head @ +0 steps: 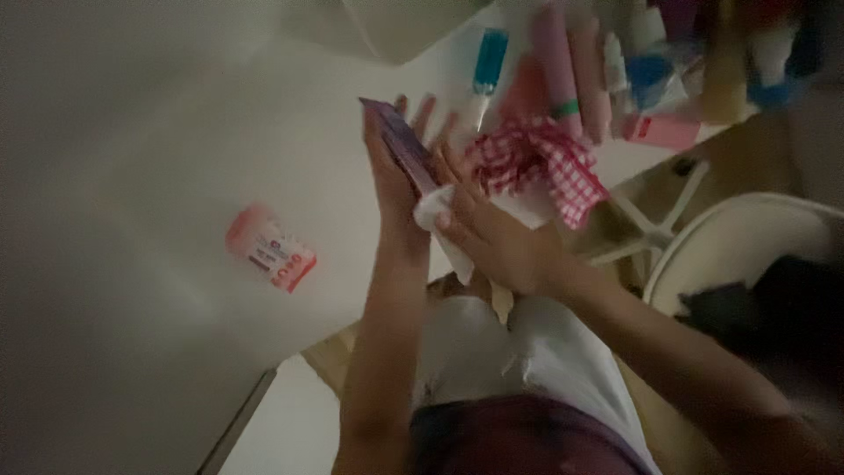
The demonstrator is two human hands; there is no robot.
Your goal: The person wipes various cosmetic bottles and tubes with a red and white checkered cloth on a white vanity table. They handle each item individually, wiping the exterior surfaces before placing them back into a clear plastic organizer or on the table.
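My left hand (393, 180) holds a flat purple packet (406, 147) upright on its edge over the white table (132, 176). My right hand (492, 233) presses a white tissue (440, 224) against the lower end of that packet. A red-and-white checked cloth (549, 163) lies just beyond my right hand. The two hands touch around the packet.
A small pink-red pouch (271, 247) lies on the table to the left. A blue-capped tube (486, 66), pink bottles (571, 62) and other colourful containers crowd the far right. A white chair (738, 246) stands at the right. The view is dim and blurred.
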